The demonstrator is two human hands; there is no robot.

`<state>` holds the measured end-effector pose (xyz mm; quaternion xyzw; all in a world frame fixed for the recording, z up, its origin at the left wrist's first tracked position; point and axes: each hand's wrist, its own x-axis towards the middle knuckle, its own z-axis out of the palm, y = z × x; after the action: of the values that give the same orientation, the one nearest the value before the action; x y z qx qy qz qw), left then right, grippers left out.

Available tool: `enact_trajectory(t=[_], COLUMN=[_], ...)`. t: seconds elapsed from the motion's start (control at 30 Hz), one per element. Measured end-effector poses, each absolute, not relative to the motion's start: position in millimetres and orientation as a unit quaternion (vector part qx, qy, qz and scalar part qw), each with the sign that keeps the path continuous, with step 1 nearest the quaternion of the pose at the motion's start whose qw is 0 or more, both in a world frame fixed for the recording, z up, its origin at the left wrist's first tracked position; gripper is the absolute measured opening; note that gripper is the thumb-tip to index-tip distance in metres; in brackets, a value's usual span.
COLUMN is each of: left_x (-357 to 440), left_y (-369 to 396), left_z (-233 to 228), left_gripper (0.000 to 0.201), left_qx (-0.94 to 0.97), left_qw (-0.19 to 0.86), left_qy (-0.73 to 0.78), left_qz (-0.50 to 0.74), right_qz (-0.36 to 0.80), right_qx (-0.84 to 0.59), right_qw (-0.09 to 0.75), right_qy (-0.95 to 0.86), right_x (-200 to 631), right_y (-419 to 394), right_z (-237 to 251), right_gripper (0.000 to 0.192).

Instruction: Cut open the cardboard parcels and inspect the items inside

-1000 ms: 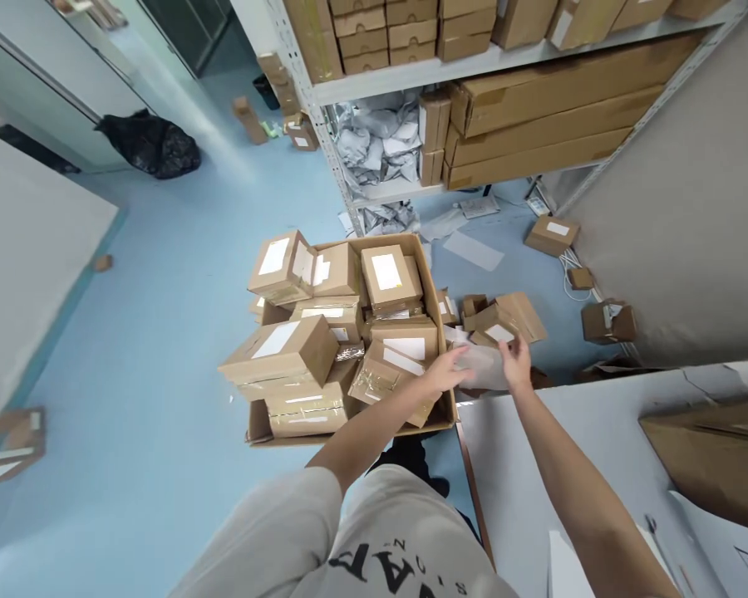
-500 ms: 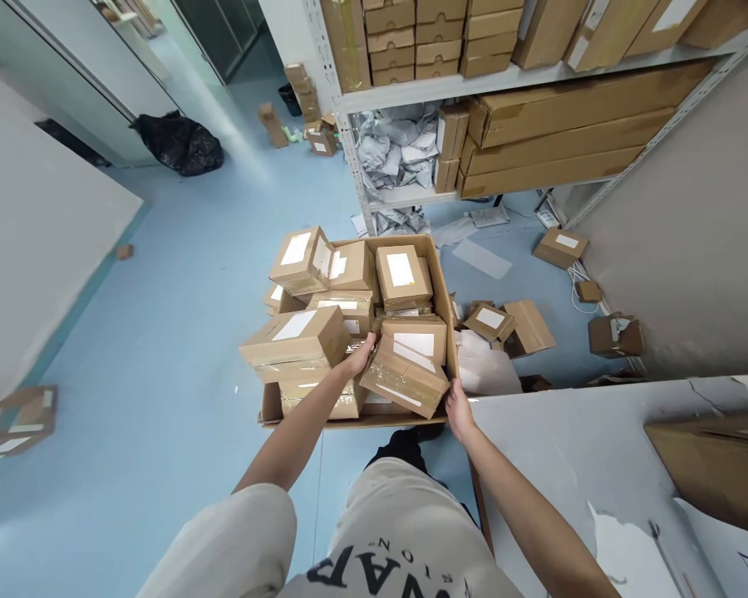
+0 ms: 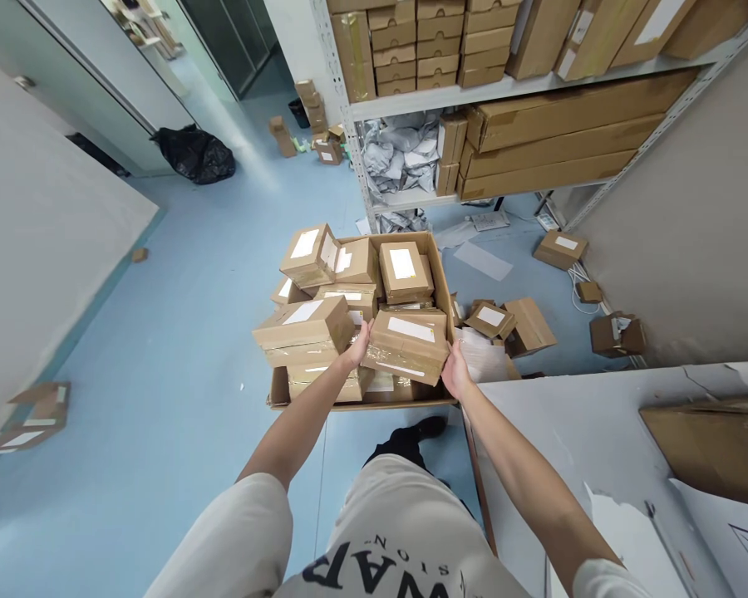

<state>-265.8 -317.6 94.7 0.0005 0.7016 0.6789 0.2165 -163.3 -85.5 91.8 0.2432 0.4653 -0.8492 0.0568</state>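
- Parcel (image 3: 410, 345) sits atop the heaped carton (image 3: 441, 274), at its near right corner.
- Left hand (image 3: 356, 346) and right hand (image 3: 456, 371) clasp its opposite ends, keeping it level.

Parcels crowd my carton (image 3: 441, 274) to the brim, leaving no gap between them. Open blue floor (image 3: 180, 332) lies left; loose boxes (image 3: 504, 324) and the grey table (image 3: 573, 432) hem my right side.

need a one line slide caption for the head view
Both hands, left hand and right hand, grip a labelled parcel above a big carton heaped with parcels.
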Motion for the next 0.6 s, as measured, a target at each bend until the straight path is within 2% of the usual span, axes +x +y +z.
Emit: enact_trajectory(t=[0.1, 0.27, 0.43, 0.6], left_x=[-266, -257, -241, -233], left_y=[-314, -300, -283, -251], left_z=[114, 141, 147, 146], left_gripper=[0.078, 0.079, 0.08, 0.092], left_qx=[0.019, 0.09, 0.137, 0.163], left_qw=[0.235, 0.157, 0.083, 0.101], left_qy=[0.666, 0.647, 0.671, 0.694], left_qz=[0.708, 0.741, 0.724, 0.693], right_qz=[-0.842, -0.847, -0.841, -0.834], right_qx=[0.203, 0.154, 0.149, 0.142], right_qw=[0.018, -0.049, -0.103, -0.166], right_qy=[0.499, 0.506, 0.509, 0.507], right_x=[-173, -178, -160, -132], right_y=[-80, -69, -61, -36], right_z=[112, 140, 156, 161], right_gripper=[0.074, 0.075, 0.077, 0.081])
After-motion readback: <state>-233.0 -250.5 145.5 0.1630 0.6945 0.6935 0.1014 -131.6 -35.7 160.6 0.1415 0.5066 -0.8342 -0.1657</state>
